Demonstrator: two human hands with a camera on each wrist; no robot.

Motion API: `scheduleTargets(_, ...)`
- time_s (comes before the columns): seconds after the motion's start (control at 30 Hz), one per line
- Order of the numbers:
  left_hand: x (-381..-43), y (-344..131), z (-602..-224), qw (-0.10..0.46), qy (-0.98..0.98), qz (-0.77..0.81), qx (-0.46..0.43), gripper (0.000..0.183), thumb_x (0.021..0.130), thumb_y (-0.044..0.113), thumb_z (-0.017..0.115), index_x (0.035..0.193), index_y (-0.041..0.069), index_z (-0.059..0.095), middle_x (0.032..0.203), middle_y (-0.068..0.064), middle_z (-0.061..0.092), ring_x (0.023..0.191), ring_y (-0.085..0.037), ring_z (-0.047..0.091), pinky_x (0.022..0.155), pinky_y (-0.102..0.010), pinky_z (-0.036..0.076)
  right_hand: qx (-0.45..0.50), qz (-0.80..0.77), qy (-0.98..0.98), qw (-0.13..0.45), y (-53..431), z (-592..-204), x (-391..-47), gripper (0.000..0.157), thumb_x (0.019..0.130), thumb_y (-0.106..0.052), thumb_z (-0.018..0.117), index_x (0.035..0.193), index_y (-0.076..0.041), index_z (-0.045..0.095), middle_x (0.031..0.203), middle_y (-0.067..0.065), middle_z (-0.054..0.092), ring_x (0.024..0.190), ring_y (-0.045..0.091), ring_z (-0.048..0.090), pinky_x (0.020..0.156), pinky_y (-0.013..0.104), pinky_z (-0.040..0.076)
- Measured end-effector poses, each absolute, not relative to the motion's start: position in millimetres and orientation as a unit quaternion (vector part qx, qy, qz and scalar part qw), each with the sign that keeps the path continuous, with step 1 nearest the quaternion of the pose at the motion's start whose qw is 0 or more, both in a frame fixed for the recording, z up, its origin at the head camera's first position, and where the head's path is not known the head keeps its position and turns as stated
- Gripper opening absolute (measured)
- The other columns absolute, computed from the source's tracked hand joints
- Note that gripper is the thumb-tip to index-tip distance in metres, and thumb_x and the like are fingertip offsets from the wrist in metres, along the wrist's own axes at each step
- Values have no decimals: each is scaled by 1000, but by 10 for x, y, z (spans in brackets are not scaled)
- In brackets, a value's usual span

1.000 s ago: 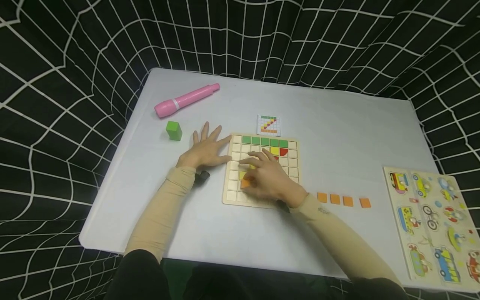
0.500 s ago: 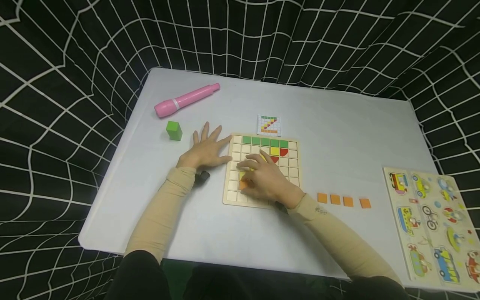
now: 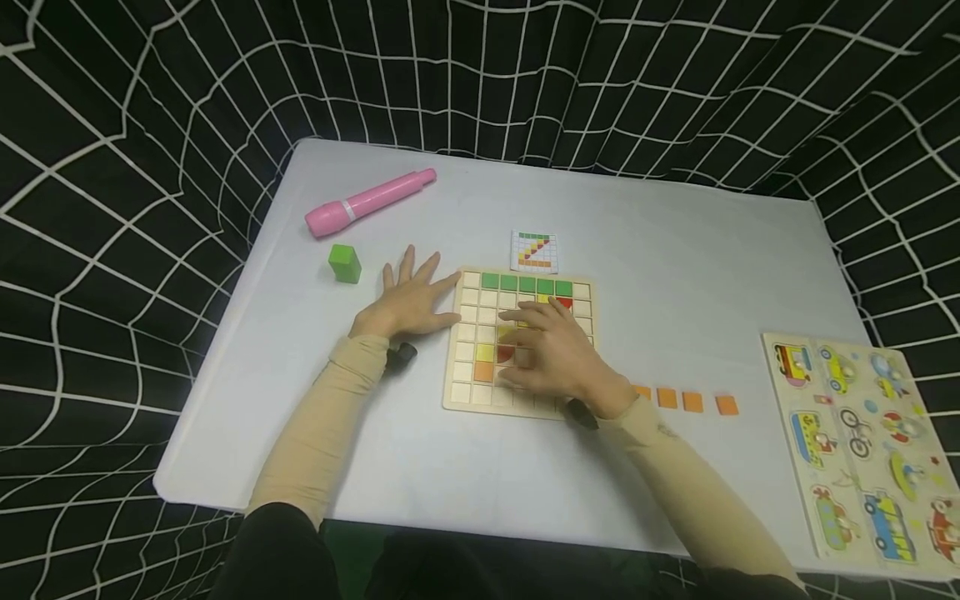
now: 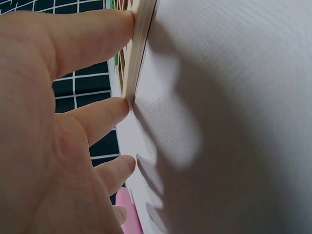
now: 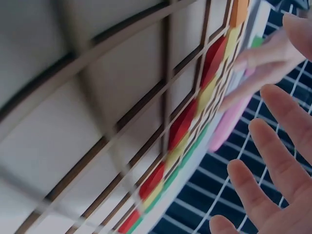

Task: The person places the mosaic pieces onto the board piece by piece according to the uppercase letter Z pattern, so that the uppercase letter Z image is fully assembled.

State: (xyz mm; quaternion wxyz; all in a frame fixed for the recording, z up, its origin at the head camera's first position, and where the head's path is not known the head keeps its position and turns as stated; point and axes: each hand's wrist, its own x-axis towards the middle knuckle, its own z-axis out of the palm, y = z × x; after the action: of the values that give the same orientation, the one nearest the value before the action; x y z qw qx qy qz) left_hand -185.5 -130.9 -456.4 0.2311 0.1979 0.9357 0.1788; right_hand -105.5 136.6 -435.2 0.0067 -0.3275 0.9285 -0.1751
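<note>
My left hand (image 3: pixel 408 305) lies with fingers spread, its thumb and index fingertip touching the left edge of the wooden grid board (image 3: pixel 454 393). Over the board's middle hovers my right hand (image 3: pixel 558 350), fingers loosely bent and holding nothing. An orange square tile (image 3: pixel 483 372) sits in a cell at the lower left, just below a yellow tile (image 3: pixel 485 352). Green tiles (image 3: pixel 527 284) line the top row. Red quarter-round pieces (image 5: pixel 183 127) and yellow tiles run diagonally in the right wrist view; my right hand hides part of them in the head view.
A pattern card (image 3: pixel 535 252) lies behind the board. Several loose orange tiles (image 3: pixel 692 402) are in a row to the right. A vehicle puzzle board (image 3: pixel 855 450) lies far right. A green block (image 3: pixel 345 263) and pink flashlight-like object (image 3: pixel 367 202) are at the left.
The orange tile was between my right fingers and now lies in its cell, let go. My right hand has moved off it to the right. The left hand stays in place.
</note>
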Motion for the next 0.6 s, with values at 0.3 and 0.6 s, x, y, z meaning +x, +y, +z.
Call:
scheduleTargets(0.3, -1838, -1314, -4574, 233, 935, 185, 192, 80, 98, 55, 55, 166, 26, 24, 177, -14, -4, 158, -45, -27, 123, -75, -15, -283, -201, 938, -14, 1837, -4403, -991, 40, 77, -32, 87, 109, -11, 81, 135, 14, 70, 135, 40, 55, 120, 72, 31)
scheduleTargets(0.6, -1846, -1300, -4568, 234, 934, 188, 195, 79, 99, 55, 54, 166, 26, 23, 177, -14, -5, 158, -45, -27, 122, -75, -15, -236, -190, 953, -16, 2478, -4420, -829, 38, 74, -28, 90, 105, -8, 80, 135, 15, 68, 134, 43, 53, 117, 74, 28)
